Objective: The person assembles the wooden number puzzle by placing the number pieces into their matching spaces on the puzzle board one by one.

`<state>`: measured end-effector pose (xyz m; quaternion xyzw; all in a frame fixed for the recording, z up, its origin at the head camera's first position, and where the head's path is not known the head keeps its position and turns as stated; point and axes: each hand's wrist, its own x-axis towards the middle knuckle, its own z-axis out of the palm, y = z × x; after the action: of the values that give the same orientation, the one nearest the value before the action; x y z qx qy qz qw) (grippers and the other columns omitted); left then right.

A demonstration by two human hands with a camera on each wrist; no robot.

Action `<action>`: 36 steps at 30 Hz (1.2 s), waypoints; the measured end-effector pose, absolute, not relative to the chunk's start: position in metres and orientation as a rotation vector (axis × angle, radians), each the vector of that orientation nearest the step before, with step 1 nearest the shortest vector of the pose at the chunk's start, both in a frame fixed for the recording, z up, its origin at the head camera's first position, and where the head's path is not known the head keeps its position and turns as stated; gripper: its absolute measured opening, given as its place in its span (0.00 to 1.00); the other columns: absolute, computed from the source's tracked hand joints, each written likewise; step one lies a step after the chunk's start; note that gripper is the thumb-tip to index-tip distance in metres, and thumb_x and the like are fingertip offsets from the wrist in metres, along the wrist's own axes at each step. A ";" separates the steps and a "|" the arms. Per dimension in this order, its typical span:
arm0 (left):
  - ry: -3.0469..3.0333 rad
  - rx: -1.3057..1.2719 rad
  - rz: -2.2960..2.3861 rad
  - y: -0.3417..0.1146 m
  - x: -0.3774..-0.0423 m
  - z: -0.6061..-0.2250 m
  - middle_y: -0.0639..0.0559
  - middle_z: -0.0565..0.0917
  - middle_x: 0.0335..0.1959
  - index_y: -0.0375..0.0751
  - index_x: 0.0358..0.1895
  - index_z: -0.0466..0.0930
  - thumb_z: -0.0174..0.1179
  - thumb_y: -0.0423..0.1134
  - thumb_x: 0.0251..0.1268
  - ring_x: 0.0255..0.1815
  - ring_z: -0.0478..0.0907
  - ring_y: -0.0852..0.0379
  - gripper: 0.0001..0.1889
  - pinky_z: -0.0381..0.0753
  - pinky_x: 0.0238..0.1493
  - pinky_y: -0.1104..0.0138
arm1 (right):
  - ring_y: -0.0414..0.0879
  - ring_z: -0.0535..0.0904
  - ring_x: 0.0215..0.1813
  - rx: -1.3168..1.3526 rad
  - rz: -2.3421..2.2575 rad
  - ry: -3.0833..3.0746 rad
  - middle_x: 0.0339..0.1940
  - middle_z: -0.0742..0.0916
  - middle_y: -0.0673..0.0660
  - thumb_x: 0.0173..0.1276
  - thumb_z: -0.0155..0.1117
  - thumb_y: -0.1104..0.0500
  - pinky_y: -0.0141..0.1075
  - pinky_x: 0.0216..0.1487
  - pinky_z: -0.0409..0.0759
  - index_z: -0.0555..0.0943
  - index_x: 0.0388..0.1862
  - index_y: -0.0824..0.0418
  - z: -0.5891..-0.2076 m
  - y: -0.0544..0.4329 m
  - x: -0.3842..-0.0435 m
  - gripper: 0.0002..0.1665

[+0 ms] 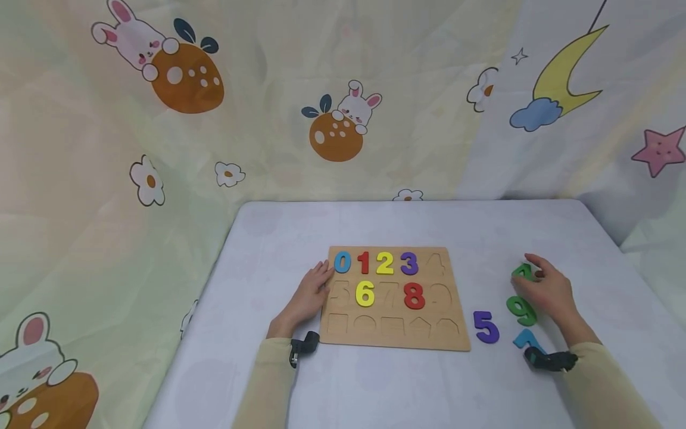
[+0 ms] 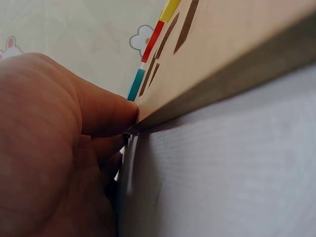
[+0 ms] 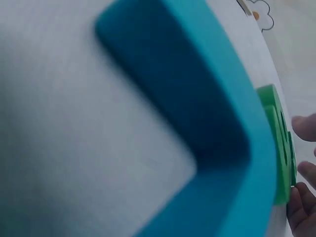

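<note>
My left hand rests against the left edge of a wooden number board. Its thumb touches the board's edge in the left wrist view. Raised numerals 0, 1, 2, 3, 6 and 8 sit in the board. On the right, my right hand is over a green 4, thumb and forefinger on either side of it, partly hiding it. The right wrist view shows those fingers apart beside the green numerals. A green 9 lies just below the 4, under the hand's near side.
A purple 5 lies right of the board. Close under the right wrist is a blue 7, large in the right wrist view. The board's bottom row shows outlined recesses. A white-covered table meets a patterned cloth backdrop.
</note>
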<state>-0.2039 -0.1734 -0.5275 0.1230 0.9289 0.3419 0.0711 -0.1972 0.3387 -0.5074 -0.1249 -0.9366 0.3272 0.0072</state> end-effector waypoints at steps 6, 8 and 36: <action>2.801 0.388 1.016 -0.174 -0.205 -0.529 0.49 0.54 0.78 0.39 0.74 0.62 0.48 0.33 0.74 0.80 0.43 0.52 0.26 0.41 0.80 0.57 | 0.72 0.65 0.61 -0.246 1.043 -2.996 0.68 0.67 0.77 0.67 0.63 0.50 0.66 0.53 0.72 0.54 0.76 0.68 -0.508 0.346 -0.196 0.47; 2.803 0.392 1.013 -0.174 -0.205 -0.530 0.49 0.54 0.78 0.39 0.74 0.62 0.48 0.33 0.74 0.80 0.43 0.52 0.26 0.41 0.80 0.57 | 0.73 0.65 0.61 -0.216 1.037 -3.010 0.67 0.67 0.77 0.67 0.64 0.51 0.66 0.53 0.71 0.53 0.77 0.68 -0.508 0.348 -0.195 0.48; 2.797 0.386 1.023 -0.174 -0.205 -0.528 0.49 0.54 0.78 0.39 0.74 0.62 0.48 0.33 0.74 0.80 0.43 0.52 0.26 0.41 0.80 0.57 | 0.69 0.67 0.58 -0.339 1.040 -2.935 0.67 0.68 0.76 0.68 0.63 0.53 0.63 0.53 0.72 0.54 0.76 0.69 -0.515 0.346 -0.193 0.46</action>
<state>-0.2047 -0.1744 -0.5283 0.1282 0.9291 0.3399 0.0691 -0.1935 0.3457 -0.5146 -0.1082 -0.9370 0.3320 0.0050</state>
